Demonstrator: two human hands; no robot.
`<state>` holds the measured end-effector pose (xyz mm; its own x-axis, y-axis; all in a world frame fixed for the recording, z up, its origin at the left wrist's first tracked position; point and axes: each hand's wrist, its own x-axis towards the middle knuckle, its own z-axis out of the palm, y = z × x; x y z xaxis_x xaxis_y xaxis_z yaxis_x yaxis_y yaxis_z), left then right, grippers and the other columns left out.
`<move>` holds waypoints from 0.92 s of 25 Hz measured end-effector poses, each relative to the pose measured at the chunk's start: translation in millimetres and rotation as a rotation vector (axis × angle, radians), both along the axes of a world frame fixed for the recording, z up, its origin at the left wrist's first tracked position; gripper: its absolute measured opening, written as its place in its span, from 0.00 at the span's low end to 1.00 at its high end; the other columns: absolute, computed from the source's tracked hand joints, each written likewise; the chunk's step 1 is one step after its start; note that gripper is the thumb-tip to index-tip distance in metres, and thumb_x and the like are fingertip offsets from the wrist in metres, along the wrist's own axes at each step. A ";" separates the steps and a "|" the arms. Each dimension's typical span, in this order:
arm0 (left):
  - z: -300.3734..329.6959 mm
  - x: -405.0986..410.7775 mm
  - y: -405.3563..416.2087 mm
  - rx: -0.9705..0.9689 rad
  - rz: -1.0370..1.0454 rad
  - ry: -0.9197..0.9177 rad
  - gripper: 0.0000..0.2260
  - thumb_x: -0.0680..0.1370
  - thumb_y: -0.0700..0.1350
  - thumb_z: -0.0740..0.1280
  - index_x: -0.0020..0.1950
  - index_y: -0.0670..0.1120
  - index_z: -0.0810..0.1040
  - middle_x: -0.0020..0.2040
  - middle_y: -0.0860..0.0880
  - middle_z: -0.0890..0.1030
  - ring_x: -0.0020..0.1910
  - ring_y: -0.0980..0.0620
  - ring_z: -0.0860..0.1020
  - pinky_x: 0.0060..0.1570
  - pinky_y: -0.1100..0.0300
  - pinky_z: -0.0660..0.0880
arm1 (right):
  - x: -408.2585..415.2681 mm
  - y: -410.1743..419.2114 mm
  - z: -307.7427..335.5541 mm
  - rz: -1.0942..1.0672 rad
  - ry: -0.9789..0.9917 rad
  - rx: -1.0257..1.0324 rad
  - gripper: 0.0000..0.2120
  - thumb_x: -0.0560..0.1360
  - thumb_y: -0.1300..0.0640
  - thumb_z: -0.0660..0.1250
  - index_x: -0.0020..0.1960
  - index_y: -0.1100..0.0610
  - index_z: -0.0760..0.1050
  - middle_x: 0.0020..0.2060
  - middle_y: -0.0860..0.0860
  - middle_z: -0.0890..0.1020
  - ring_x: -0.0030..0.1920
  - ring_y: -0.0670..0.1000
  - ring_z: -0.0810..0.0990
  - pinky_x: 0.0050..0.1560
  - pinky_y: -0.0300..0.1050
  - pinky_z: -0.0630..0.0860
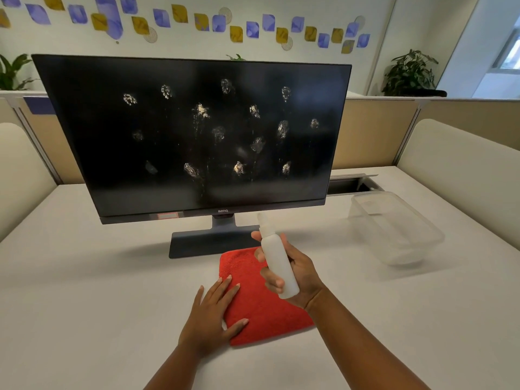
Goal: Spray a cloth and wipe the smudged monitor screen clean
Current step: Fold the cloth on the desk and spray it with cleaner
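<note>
A dark monitor point(194, 136) stands on the white desk, its screen dotted with several whitish smudges. In front of its base lies a folded red cloth point(259, 308). My left hand point(213, 313) rests flat on the cloth's left edge, fingers spread. My right hand point(295, 274) holds a white spray bottle point(277, 260) above the cloth's right side, nozzle tilted up and toward the monitor.
A clear plastic container point(394, 223) sits on the desk point(84, 291) to the right. A cable slot point(351, 185) opens in the desk behind it. Cream padded partitions flank both sides, with plants beyond the back divider.
</note>
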<state>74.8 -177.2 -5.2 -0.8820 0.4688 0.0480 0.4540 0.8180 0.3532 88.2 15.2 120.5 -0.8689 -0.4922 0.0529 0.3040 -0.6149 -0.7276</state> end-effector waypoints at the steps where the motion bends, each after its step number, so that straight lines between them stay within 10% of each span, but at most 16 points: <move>1: 0.3 0.3 -0.1 0.001 0.000 -0.001 0.36 0.68 0.73 0.46 0.73 0.60 0.46 0.75 0.58 0.44 0.70 0.62 0.38 0.70 0.54 0.33 | -1.7 0.3 -1.9 0.016 0.002 -0.002 0.21 0.78 0.47 0.42 0.63 0.55 0.65 0.37 0.50 0.81 0.23 0.44 0.75 0.24 0.34 0.75; 11: 4.6 1.8 -0.7 -0.004 0.007 0.007 0.34 0.70 0.71 0.50 0.72 0.60 0.47 0.75 0.57 0.46 0.75 0.57 0.45 0.70 0.55 0.34 | -6.5 7.4 -15.8 -0.230 -0.191 0.294 0.15 0.75 0.43 0.60 0.58 0.48 0.73 0.39 0.53 0.82 0.29 0.47 0.77 0.27 0.40 0.76; 19: 4.6 2.3 -0.7 -0.006 -0.001 0.013 0.35 0.71 0.69 0.52 0.72 0.58 0.41 0.75 0.56 0.43 0.71 0.60 0.38 0.70 0.54 0.34 | -18.0 17.0 -46.1 -0.449 0.436 1.770 0.29 0.77 0.55 0.57 0.72 0.38 0.50 0.53 0.53 0.79 0.46 0.53 0.78 0.46 0.47 0.75; 23: 4.2 2.4 -0.3 0.014 0.002 0.010 0.37 0.70 0.70 0.52 0.72 0.55 0.39 0.73 0.57 0.41 0.71 0.61 0.38 0.70 0.55 0.34 | -29.4 12.5 -56.5 -0.312 0.503 1.971 0.26 0.79 0.56 0.54 0.72 0.40 0.51 0.46 0.54 0.80 0.44 0.52 0.78 0.49 0.48 0.76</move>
<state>77.2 -177.4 -1.1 -0.8823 0.4664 0.0631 0.4559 0.8138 0.3604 58.8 27.6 63.9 -0.9983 -0.0427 -0.0397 -0.0289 0.9532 -0.3010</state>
